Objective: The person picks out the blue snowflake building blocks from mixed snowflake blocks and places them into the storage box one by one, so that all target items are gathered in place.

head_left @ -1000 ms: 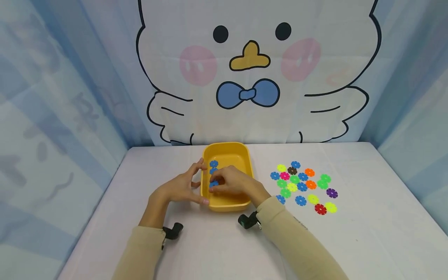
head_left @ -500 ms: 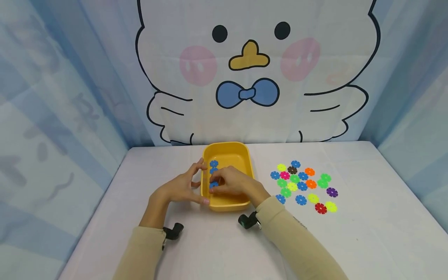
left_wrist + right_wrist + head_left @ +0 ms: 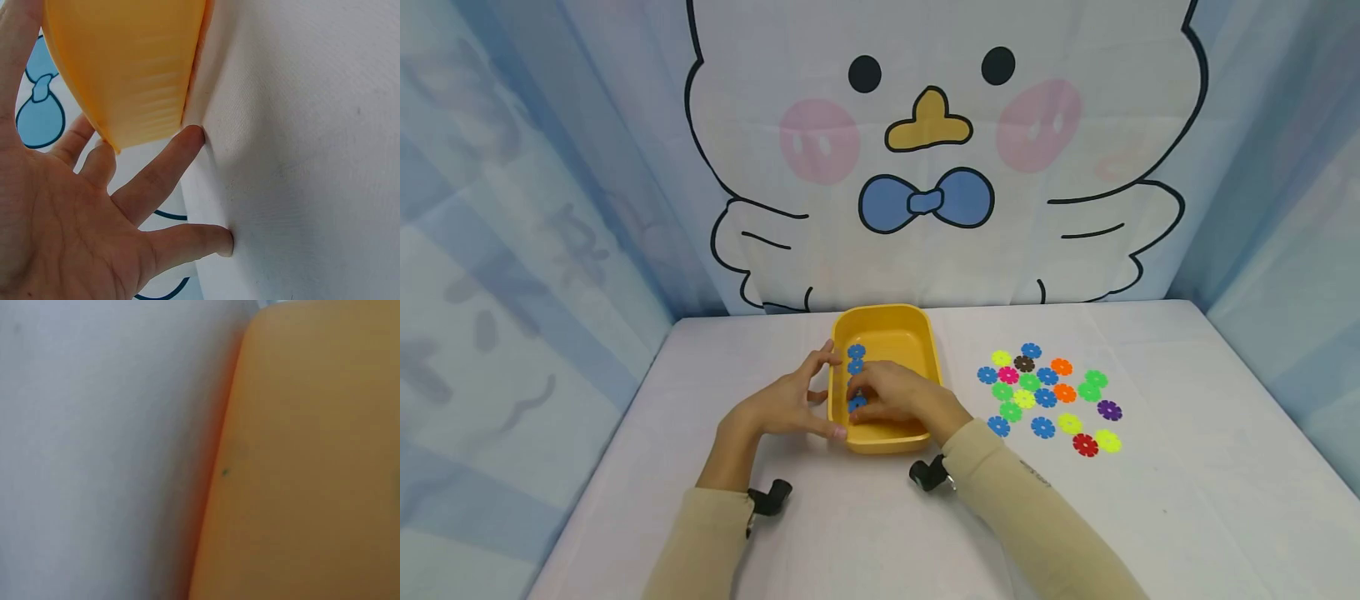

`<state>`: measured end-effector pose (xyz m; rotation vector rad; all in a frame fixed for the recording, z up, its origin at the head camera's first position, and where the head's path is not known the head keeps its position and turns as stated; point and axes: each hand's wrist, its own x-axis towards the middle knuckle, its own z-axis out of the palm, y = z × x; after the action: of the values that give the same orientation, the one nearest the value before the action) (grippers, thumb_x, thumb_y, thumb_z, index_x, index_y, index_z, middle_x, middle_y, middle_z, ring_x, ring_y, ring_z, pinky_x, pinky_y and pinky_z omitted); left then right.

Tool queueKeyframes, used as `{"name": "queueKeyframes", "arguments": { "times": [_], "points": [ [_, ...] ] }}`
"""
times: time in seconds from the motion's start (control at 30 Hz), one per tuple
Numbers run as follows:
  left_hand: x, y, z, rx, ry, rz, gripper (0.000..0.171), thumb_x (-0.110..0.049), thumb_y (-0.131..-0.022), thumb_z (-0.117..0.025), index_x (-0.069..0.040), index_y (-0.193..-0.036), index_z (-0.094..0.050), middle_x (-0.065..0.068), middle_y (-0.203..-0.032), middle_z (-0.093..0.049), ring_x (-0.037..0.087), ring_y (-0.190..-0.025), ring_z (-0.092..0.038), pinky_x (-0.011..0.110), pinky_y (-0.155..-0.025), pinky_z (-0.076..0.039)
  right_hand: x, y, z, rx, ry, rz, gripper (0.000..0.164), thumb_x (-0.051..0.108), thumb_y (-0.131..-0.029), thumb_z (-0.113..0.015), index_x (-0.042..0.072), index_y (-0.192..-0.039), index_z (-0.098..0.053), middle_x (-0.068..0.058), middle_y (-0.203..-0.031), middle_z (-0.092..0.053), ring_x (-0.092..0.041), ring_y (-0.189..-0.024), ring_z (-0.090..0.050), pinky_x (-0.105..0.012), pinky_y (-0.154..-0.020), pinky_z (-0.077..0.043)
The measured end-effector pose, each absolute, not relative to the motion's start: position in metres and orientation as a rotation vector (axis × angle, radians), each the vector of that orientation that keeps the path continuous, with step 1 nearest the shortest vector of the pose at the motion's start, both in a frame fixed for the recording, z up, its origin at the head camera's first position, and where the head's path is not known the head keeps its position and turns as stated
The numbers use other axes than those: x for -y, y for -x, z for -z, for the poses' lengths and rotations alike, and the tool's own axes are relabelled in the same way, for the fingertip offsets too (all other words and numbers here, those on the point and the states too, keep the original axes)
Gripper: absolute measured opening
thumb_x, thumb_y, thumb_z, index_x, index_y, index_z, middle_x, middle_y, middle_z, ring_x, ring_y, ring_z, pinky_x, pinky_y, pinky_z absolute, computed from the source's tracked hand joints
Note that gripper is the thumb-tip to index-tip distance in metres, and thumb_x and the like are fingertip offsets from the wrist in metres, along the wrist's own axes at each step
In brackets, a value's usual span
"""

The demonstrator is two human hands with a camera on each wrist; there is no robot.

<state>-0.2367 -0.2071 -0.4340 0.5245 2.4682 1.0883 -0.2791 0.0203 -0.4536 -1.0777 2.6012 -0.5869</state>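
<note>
A yellow tray (image 3: 917, 342) lies on the white table, with a column of blue notched snowflake discs (image 3: 855, 366) along its left inner side. My right hand (image 3: 898, 396) reaches into it, fingers bent, and holds a blue snowflake disc (image 3: 857, 403) at the near end of that column between thumb and fingers. Part of the column is hidden behind those fingers. My left hand (image 3: 782, 404) spans the tray's left side from outside, thumb by the near corner, fingertips at the rim. In the left wrist view the left fingers (image 3: 159, 175) are spread beside the tray wall (image 3: 134, 69).
Several snowflake discs in mixed colours lie loose right of the tray, among them a purple disc (image 3: 1109, 410), a red disc (image 3: 1086, 445) and an orange disc (image 3: 1062, 367). A curtain (image 3: 925, 267) with a printed cartoon face rises behind the table (image 3: 850, 533).
My right hand has shifted slightly toward the near end of the tray, and the blue snowflake disc at its fingertips has shifted with it. My left hand stays at the tray's side.
</note>
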Motion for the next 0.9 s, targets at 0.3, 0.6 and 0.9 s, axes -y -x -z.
{"name": "queueKeyframes", "arguments": {
  "times": [0.3,0.6,0.9],
  "points": [
    [0.207,0.236,0.434,-2.458,-0.564,-1.106,0.102,-0.038,-0.078,-0.091,-0.02,-0.153,-0.025,-0.003,-0.174,0.004,0.039,-0.132,-0.059,0.058,-0.119,-0.035,-0.02,0.276,0.453,-2.616,1.067,0.563,0.035,0.043,-0.093,-0.075,0.022,-0.12,-0.072,0.003,-0.107,-0.066,-0.015,-0.099,-0.056,-0.032,-0.101,-0.05],
    [0.206,0.235,0.437,-2.462,-0.535,-1.091,0.104,-0.039,-0.078,-0.091,-0.022,-0.155,-0.024,-0.006,-0.174,0.004,0.036,-0.133,-0.059,0.059,-0.119,-0.035,-0.034,0.27,0.437,-2.577,1.084,0.51,0.037,0.038,-0.095,-0.075,0.019,-0.127,-0.071,0.001,-0.117,-0.064,-0.015,-0.106,-0.059,-0.032,-0.103,-0.051],
    [0.204,0.235,0.434,-2.487,-0.469,-1.062,0.107,-0.043,-0.075,-0.092,-0.027,-0.156,-0.024,-0.012,-0.173,0.003,0.035,-0.134,-0.058,0.06,-0.118,-0.036,-0.055,0.26,0.413,-2.607,1.061,0.556,0.035,0.037,-0.093,-0.077,0.017,-0.122,-0.073,0.001,-0.111,-0.065,-0.016,-0.104,-0.057,-0.031,-0.096,-0.053]
  ]
}}
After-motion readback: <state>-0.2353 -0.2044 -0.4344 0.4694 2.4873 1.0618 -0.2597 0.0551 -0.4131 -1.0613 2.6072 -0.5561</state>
